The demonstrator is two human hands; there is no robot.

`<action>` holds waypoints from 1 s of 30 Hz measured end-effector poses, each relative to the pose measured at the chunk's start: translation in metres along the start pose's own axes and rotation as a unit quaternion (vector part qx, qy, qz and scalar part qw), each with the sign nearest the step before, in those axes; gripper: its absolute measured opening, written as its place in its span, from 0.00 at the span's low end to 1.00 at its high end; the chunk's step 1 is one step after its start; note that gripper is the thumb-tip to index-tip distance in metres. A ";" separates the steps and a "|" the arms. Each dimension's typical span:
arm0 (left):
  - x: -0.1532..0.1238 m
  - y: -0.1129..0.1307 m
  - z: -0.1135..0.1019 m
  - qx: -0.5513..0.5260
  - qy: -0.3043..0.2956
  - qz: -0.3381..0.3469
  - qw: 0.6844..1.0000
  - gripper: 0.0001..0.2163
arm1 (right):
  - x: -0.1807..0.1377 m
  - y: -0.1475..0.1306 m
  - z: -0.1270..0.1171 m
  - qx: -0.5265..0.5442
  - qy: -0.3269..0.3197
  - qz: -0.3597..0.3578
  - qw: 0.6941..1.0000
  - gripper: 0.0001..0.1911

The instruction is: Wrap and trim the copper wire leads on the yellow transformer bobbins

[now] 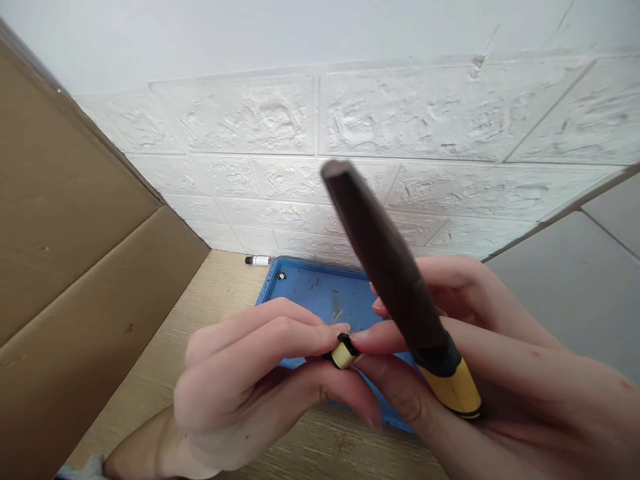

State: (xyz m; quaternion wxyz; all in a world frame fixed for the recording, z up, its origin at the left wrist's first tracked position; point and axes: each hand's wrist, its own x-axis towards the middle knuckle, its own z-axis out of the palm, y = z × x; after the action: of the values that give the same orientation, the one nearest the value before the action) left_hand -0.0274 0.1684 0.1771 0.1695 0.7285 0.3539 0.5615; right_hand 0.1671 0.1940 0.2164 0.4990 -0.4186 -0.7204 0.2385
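My left hand [265, 373] pinches a small black part with a pale yellow band, which looks like a tiny wound coil [344, 353], between thumb and fingers. Thin wisps, perhaps wire ends, stick up from its top. My right hand [480, 353] meets it from the other side, with the index finger and thumb touching the part. Resting in that same hand is a tool with a yellow and black handle [453, 390]. Its dark brown, tapering shaft [387, 260] points up and away to the left, blurred, and touches nothing I can see.
Beneath both hands lies a blue tray [310, 283] with scattered dark bits. A similar small yellow and black part [281, 275] sits in its far left corner. Behind it is a small black-capped tube [259, 261]. Cardboard [90, 200] stands left; a white brick-patterned wall [250, 120] rises behind.
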 end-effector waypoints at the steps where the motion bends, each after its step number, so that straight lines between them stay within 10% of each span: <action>1: 0.002 0.000 -0.002 0.000 0.006 -0.016 1.000 0.05 | 0.000 0.000 0.000 0.000 0.000 -0.001 1.000 0.10; 6: 0.006 0.003 -0.007 0.002 -0.068 -0.029 0.997 0.12 | -0.002 0.002 -0.007 -0.001 0.001 -0.002 1.000 0.09; 12: -0.003 0.003 0.002 0.040 0.021 -0.034 0.998 0.13 | -0.013 0.005 -0.014 0.014 -0.019 -0.030 0.999 0.08; 24: 0.007 0.004 -0.003 0.006 -0.019 -0.040 0.999 0.11 | -0.017 0.006 -0.015 0.047 -0.054 -0.060 0.996 0.15; 30: 0.014 0.004 -0.008 -0.078 -0.084 -0.085 0.990 0.15 | -0.024 0.001 0.006 0.100 0.038 -0.047 0.993 0.16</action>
State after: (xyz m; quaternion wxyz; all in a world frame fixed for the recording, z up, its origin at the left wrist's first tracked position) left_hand -0.0316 0.1739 0.1918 0.3019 0.7248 0.3545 0.5079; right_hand 0.1656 0.1745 0.2005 0.5760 -0.3417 -0.6921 0.2693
